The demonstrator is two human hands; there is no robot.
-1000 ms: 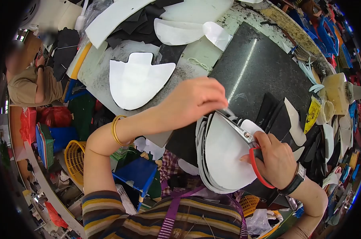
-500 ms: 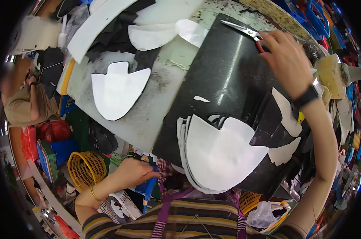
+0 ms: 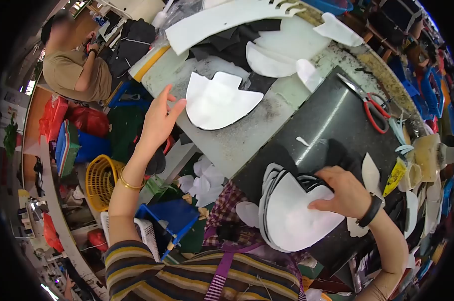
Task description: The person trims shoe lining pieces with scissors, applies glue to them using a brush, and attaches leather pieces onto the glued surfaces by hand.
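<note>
My feed shows both hands at work: the right hand point(image 3: 347, 193) has its thumb laid on the stack of white pieces point(image 3: 292, 220) and its fingers at the stack's far edge; I cannot tell whether they pinch it. The left hand point(image 3: 159, 120) is spread, holding nothing I can see, its fingertips just beside the single white piece point(image 3: 219, 103); contact I can't confirm.

The stack sits at the near end of a dark board point(image 3: 307, 128), close to the body. The relation I watch is the single piece: it lies flat on the pale surface point(image 3: 232, 145), beyond the stack and to its left, immediately right of the left hand, clearly the nearer one. Its long axis runs near to far, rounded end toward the body, notched tab away.

Past the stack lie a white scrap point(image 3: 302, 141), then red-handled scissors point(image 3: 370, 105); a curved white strip point(image 3: 217, 23) is farthest.

Half a second ago the right hand was at the scissors, which now lie loose, and the left was low by the blue bin point(image 3: 174, 218).
</note>
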